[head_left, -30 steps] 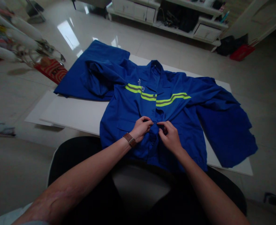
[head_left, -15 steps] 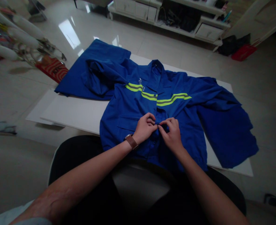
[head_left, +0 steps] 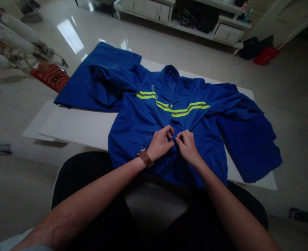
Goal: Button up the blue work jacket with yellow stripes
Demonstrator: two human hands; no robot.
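A blue work jacket (head_left: 140, 122) with a yellow and grey reflective band lies front up, its collar pointing away from me. My left hand (head_left: 162, 140), with a brown-strapped watch (head_left: 145, 157) on the wrist, rests at the front placket below the band, fingers curled and pinching the cloth edge. Across a narrow gap, my right hand (head_left: 187, 143) pinches the placket's other side between thumb and index finger. The button between my fingertips is hidden or too small to make out. One button (head_left: 170, 105) shows up on the band.
Under the jacket is a white table (head_left: 72, 127). Folded blue cloth lies beneath both sleeves. A red paper bag (head_left: 50, 76) stands at the left, a white cabinet (head_left: 154, 12) at the back and a red bag (head_left: 266, 55) at the far right.
My fingertips have drawn slightly apart at the placket, and my right hand has shifted a little. The whole view has moved slightly, so the scene sits further left.
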